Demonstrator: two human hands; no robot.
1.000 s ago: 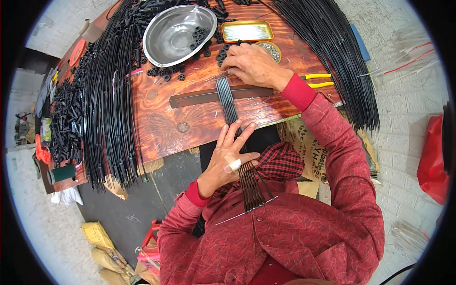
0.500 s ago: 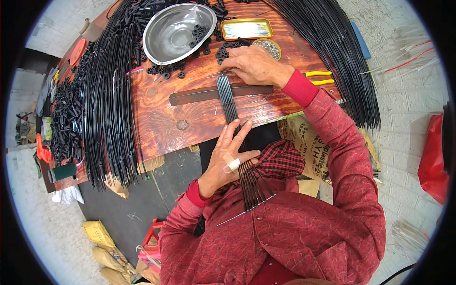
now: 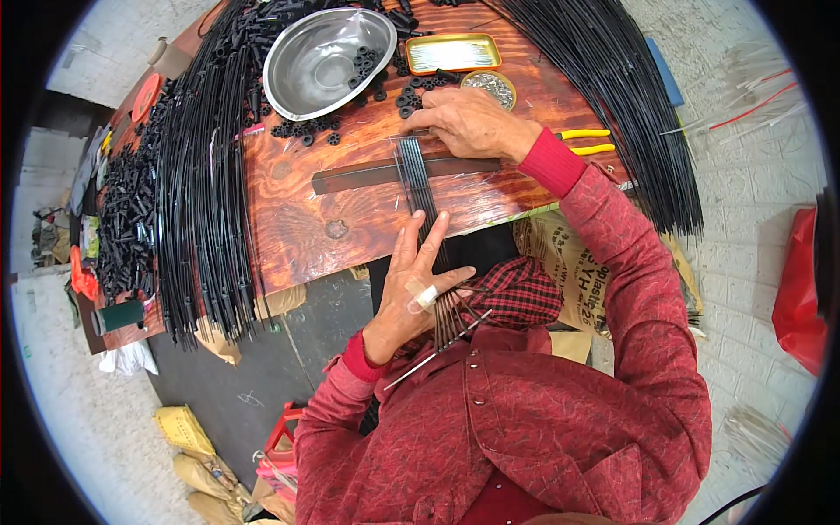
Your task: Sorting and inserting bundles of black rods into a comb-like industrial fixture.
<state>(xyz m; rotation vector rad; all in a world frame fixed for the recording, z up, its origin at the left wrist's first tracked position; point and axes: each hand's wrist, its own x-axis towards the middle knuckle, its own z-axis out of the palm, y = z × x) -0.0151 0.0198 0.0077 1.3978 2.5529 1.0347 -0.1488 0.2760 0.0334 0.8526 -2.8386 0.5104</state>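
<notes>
A flat row of thin black rods runs from a dark wooden bar on the table down toward my lap. Their lower ends fan out along a thin metal rod in front of my jacket. My left hand, with a plaster on it, lies across the rods with fingers spread. At the rods' upper ends, my right hand has its fingertips drawn together. What sits between those fingertips is too small to make out. Small black ring-like parts lie beside the right fingers.
A steel bowl, a yellow tray of thin pins and a round tin of small metal pieces stand behind. Yellow-handled pliers lie right. Long black rods are piled left and right.
The rods' lower ends and the metal rod have moved up, away from me, and the metal rod tilts more. My left hand has shifted slightly left and up. My right hand has barely moved.
</notes>
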